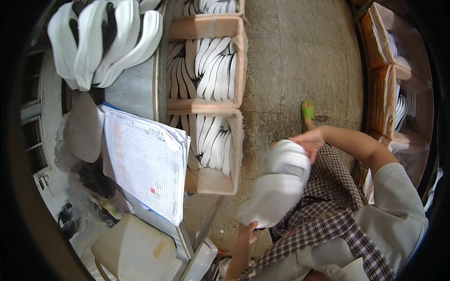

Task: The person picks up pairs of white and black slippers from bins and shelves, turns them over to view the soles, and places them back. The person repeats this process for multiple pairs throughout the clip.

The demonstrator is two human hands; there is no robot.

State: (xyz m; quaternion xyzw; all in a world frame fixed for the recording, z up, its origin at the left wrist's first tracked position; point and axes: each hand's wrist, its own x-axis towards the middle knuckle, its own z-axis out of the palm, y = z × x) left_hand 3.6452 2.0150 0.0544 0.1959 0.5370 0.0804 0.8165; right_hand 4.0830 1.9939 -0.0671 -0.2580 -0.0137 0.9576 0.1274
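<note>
Between my hands is a small stack of white shoe soles (274,199), tilted and somewhat blurred, in front of my checked apron. My left hand (248,231) is closed on the lower end, thumb on the top face. At the upper end my right hand (310,141) wraps its fingers round the edge. How many soles are stacked cannot be told. More white soles stand packed on edge in a cloth-lined bin (240,154) to the left, and in a second bin (241,70) beyond it.
Several soles (105,42) lie in a row on the grey bench (133,89) at far left. Papers (145,161) lie on the bench by a plastic jug (131,250). Lined baskets (380,100) line the right side. A green slipper (307,110) is on the floor (300,61).
</note>
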